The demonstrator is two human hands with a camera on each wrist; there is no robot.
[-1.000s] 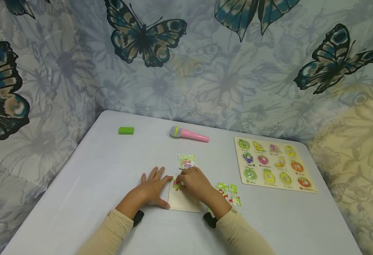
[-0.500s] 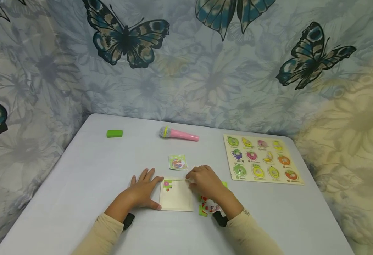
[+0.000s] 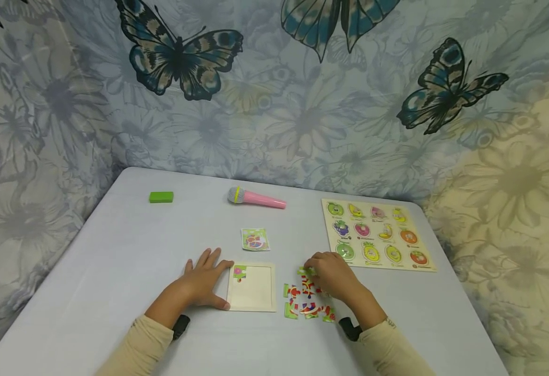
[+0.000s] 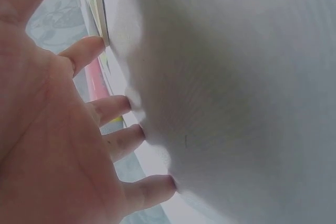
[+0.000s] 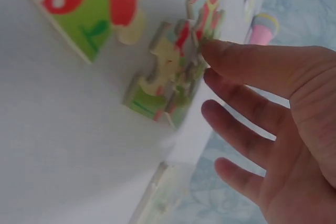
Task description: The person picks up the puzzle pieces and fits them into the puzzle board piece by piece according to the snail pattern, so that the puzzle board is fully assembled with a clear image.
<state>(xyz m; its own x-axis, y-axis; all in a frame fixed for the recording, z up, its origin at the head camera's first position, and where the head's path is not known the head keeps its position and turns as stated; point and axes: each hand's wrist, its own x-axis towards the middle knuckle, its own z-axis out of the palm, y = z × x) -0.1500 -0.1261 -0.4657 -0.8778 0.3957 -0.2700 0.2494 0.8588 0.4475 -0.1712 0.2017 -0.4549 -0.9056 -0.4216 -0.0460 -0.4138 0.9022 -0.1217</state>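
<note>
left hand (image 3: 201, 284): spread wide, touching left edge of tray (image 3: 255, 297) | right hand (image 3: 333, 274): thumb and forefinger narrow at loose pieces (image 3: 308, 284), grip cannot be told | pieces: just right of tray | advice: lift one by its edges, tray braced

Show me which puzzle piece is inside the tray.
The pink-green piece, in the far left corner of the tray; other pieces lie outside, by the right hand.
</note>
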